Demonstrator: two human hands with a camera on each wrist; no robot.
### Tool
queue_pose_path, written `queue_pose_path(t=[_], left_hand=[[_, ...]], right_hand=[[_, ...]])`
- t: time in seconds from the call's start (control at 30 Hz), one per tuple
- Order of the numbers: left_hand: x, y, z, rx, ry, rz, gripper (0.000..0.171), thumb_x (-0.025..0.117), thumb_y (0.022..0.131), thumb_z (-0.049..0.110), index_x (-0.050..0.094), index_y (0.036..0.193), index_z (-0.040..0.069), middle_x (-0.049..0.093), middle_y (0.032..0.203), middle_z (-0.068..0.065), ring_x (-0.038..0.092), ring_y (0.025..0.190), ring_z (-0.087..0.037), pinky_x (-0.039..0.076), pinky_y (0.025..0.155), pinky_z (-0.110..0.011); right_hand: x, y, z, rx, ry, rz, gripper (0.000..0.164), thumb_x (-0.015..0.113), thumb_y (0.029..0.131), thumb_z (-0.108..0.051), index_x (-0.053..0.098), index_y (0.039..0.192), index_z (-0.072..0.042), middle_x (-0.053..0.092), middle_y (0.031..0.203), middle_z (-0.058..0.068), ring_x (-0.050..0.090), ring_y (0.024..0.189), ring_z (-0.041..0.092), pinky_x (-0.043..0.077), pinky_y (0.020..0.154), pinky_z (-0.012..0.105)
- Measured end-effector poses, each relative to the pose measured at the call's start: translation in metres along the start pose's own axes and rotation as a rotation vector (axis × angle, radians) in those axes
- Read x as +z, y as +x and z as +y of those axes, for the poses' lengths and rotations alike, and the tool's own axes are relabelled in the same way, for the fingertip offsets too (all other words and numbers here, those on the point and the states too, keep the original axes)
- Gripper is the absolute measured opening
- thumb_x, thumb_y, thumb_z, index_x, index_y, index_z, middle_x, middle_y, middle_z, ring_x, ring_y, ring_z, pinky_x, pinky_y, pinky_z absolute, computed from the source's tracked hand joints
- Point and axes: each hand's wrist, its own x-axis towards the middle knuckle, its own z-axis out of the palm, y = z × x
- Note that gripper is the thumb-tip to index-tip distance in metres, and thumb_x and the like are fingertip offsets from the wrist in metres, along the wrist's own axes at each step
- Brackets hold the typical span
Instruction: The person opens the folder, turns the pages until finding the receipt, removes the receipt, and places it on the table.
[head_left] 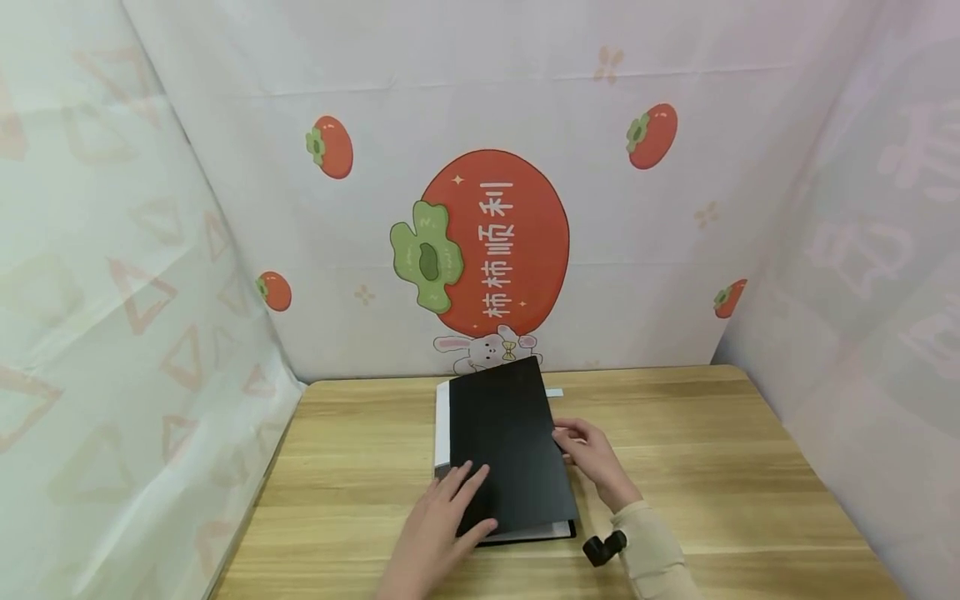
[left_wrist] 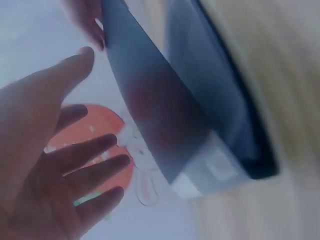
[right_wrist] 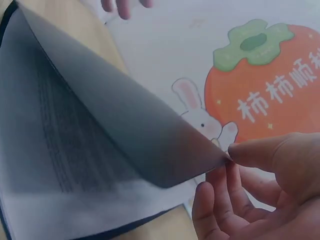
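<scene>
A black folder (head_left: 502,450) with a white spine label lies on the table, its front cover partly raised. My right hand (head_left: 592,454) pinches the cover's free edge between thumb and fingers. The right wrist view shows this cover (right_wrist: 125,115) lifted at a slant by that hand (right_wrist: 265,185), with printed pages (right_wrist: 70,150) under it. My left hand (head_left: 442,525) is at the folder's lower left near the spine, fingers spread. In the left wrist view, that hand (left_wrist: 55,155) has straight, parted fingers and holds nothing; the folder (left_wrist: 150,95) stands out blurred beside it.
The folder rests on a wooden table (head_left: 345,467). A small pale strip (head_left: 554,392) sticks out past its upper right edge. White cloth walls (head_left: 225,50) with persimmon prints enclose the back and sides. A black device (head_left: 604,548) is at my right wrist.
</scene>
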Motion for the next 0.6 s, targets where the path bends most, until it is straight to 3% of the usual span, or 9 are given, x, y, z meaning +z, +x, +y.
queue_pose_path(t=[0.2, 0.3, 0.43, 0.6], left_hand=[[-0.010, 0.023, 0.026, 0.168, 0.040, 0.028, 0.071, 0.075, 0.095, 0.056, 0.053, 0.156, 0.028, 0.059, 0.149, -0.008, 0.062, 0.129, -0.028, 0.053, 0.105, -0.053], [-0.012, 0.031, 0.034, 0.226, 0.063, 0.044, 0.072, 0.076, 0.093, 0.058, 0.053, 0.156, 0.031, 0.062, 0.136, -0.003, 0.064, 0.111, -0.021, 0.057, 0.092, -0.039], [-0.016, 0.040, 0.043, 0.279, 0.072, 0.070, 0.076, 0.079, 0.090, 0.060, 0.052, 0.156, 0.036, 0.060, 0.117, 0.003, 0.053, 0.092, -0.011, 0.048, 0.075, -0.022], [-0.024, 0.046, 0.049, 0.309, 0.096, 0.080, 0.078, 0.081, 0.087, 0.061, 0.051, 0.156, 0.039, 0.055, 0.107, 0.005, 0.047, 0.088, -0.008, 0.040, 0.071, -0.018]], right_hand=[[0.006, -0.008, -0.022, -0.057, 0.056, -0.018, 0.037, 0.066, 0.106, -0.013, 0.065, 0.137, 0.005, 0.068, 0.120, 0.017, 0.066, 0.093, 0.019, 0.059, 0.081, 0.031], [0.010, -0.011, -0.033, -0.069, 0.097, -0.064, 0.037, 0.063, 0.107, -0.013, 0.064, 0.139, 0.005, 0.066, 0.122, 0.018, 0.065, 0.092, 0.019, 0.059, 0.083, 0.031], [0.014, -0.012, -0.041, -0.067, 0.191, -0.163, 0.040, 0.060, 0.109, -0.012, 0.059, 0.143, 0.007, 0.068, 0.118, 0.014, 0.067, 0.090, 0.017, 0.059, 0.079, 0.027], [0.019, -0.013, -0.045, -0.048, 0.297, -0.273, 0.047, 0.059, 0.110, -0.015, 0.050, 0.152, 0.005, 0.069, 0.108, 0.002, 0.065, 0.083, 0.011, 0.054, 0.070, 0.020]])
